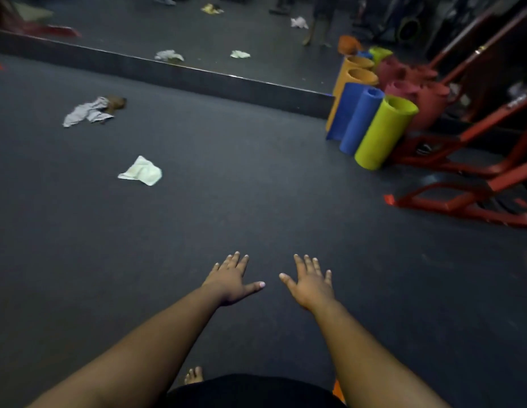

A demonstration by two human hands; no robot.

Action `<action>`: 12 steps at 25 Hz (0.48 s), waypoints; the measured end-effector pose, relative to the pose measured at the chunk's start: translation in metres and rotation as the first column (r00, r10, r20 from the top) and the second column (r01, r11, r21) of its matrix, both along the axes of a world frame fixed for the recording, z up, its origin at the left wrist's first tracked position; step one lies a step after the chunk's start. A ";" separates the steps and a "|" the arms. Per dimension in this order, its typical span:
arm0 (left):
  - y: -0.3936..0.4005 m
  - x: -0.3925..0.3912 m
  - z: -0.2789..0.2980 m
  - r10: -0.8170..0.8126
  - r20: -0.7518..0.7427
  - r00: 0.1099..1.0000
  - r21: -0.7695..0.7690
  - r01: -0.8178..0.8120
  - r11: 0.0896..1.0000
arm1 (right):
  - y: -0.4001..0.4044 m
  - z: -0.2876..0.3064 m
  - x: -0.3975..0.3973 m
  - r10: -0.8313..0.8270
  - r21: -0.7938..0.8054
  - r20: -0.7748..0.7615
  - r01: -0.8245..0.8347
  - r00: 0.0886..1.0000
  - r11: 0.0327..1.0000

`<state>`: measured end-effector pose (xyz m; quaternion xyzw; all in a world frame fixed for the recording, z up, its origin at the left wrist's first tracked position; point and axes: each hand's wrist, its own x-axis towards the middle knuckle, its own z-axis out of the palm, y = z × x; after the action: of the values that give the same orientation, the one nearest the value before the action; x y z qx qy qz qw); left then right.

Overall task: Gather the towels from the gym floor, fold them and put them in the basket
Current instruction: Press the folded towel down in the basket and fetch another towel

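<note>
Both hands, left [231, 279] and right [310, 285], stretch forward flat and empty, likely readying for the pale towel [140, 171] lying centre-left on the floor [256, 201].

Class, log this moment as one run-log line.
left hand: open, empty | right hand: open, empty | white towel: on floor, untouched | striped towel: farther left | basket: unseen

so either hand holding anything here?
No. The left hand and right hand are both empty, fingers spread over the floor; the nearest towel lies untouched.
</note>
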<state>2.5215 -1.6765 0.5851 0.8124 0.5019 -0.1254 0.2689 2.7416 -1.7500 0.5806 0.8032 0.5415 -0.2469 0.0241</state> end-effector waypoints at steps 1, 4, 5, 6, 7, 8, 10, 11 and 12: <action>0.017 -0.029 0.003 0.036 0.006 0.999 0.011 -0.036 0.999 | 0.028 0.005 -0.027 0.045 0.010 0.004 -0.046 0.999 0.999; 0.070 -0.110 0.010 0.143 0.007 0.990 0.053 -0.143 0.988 | 0.105 0.017 -0.105 0.168 0.043 0.001 -0.168 0.986 0.985; 0.087 -0.136 0.012 0.183 0.011 0.983 0.058 -0.183 0.981 | 0.129 0.021 -0.130 0.203 0.048 0.001 -0.203 0.979 0.978; 0.100 -0.157 0.016 0.215 0.012 0.976 0.060 -0.216 0.975 | 0.149 0.024 -0.150 0.230 0.049 0.001 -0.230 0.973 0.972; 0.112 -0.176 0.019 0.243 0.012 0.970 0.064 -0.243 0.968 | 0.167 0.026 -0.169 0.255 0.051 -0.001 -0.255 0.967 0.966; 0.125 -0.198 0.022 0.271 0.010 0.962 0.069 -0.271 0.960 | 0.188 0.028 -0.190 0.285 0.055 -0.006 -0.284 0.959 0.957; 0.155 -0.235 0.026 0.326 0.003 0.946 0.075 -0.325 0.943 | 0.230 0.031 -0.226 0.342 0.059 -0.017 -0.341 0.939 0.938; 0.170 -0.251 0.025 0.351 -0.001 0.936 0.075 -0.350 0.934 | 0.251 0.031 -0.241 0.368 0.056 -0.023 -0.366 0.930 0.929; 0.186 -0.264 0.023 0.374 -0.009 0.927 0.075 -0.372 0.925 | 0.273 0.029 -0.254 0.391 0.051 -0.025 -0.389 0.920 0.920</action>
<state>2.2578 -1.4908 0.6085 0.7098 0.6544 -0.0631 0.2529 2.4877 -1.4772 0.6098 0.6754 0.6963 -0.2387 0.0452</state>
